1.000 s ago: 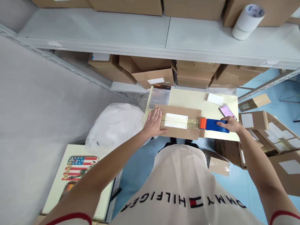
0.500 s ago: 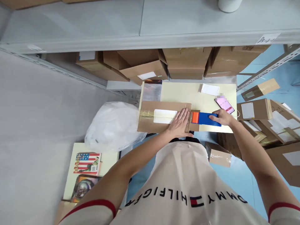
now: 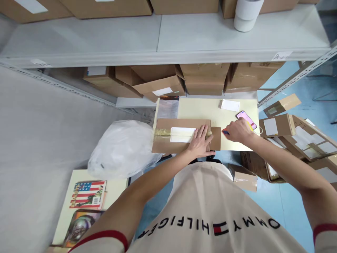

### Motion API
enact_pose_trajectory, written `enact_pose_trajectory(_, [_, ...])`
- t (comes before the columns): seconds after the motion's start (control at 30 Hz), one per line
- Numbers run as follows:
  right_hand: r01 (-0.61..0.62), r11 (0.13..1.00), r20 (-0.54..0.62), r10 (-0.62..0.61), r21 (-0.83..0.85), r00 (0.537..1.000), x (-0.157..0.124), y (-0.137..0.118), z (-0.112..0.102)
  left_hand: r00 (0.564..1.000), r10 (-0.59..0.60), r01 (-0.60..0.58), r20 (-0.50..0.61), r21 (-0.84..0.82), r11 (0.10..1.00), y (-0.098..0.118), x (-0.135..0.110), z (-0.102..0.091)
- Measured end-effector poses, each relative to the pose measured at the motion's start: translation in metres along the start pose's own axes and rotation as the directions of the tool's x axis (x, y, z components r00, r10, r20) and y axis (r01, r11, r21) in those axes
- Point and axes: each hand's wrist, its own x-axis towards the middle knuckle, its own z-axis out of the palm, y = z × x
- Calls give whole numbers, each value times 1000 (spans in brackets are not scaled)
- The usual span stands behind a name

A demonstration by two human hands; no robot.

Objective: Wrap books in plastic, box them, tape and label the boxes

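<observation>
A cardboard box (image 3: 163, 144) with a white label (image 3: 176, 134) and clear yellowish tape along its seam lies on the cream tabletop (image 3: 200, 107). My left hand (image 3: 200, 142) rests flat on its right end, fingers stretched out. Past that end, an open cardboard flap (image 3: 216, 138) sticks out to the right. Farther right, my right hand (image 3: 238, 130) is wrapped round a blue and orange tape dispenser (image 3: 225, 132), apart from the flap. Most of the dispenser is hidden by the hand; a yellow edge shows behind it. A phone (image 3: 246, 118) lies just beyond this hand.
A dark-topped packet (image 3: 168, 107) and white cards (image 3: 230, 105) lie at the table's back. Shelving (image 3: 105, 47) with cardboard boxes rises behind. A white plastic bag (image 3: 121, 149) bulges at the left, magazines (image 3: 88, 195) lie below it, and several boxes (image 3: 279, 126) crowd the right.
My right hand has drawn the tape dispenser back from the box end and turned it, uncovering the flap. The left hand stays on the box. The view has tilted up slightly.
</observation>
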Motion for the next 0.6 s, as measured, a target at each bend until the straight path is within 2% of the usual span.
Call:
enact_pose_trajectory(0.1, [-91, 994, -56, 87, -66, 995, -6, 7, 3, 999, -15, 14, -32, -24, 1000, 2, 4, -2])
enact_pose_trajectory(0.3, [-229, 972, -194, 214, -60, 957, -16, 14, 0, 996, -32, 28, -83, -46, 999, 6, 8, -5])
enact_pose_trajectory(0.4, [-313, 950, -251, 306, 12, 918, -25, 19, 3, 994, -51, 46, -96, -59, 997, 6, 7, -3])
enact_pose_trajectory(0.5, [-431, 889, -249, 457, 154, 854, -36, 30, 15, 992, -42, 37, -121, -48, 998, 7, 8, -3])
enact_pose_trajectory(0.6, [-484, 823, -209, 550, 296, 808, -43, 38, 42, 992, 92, -89, -90, 33, 995, 10, 15, -6])
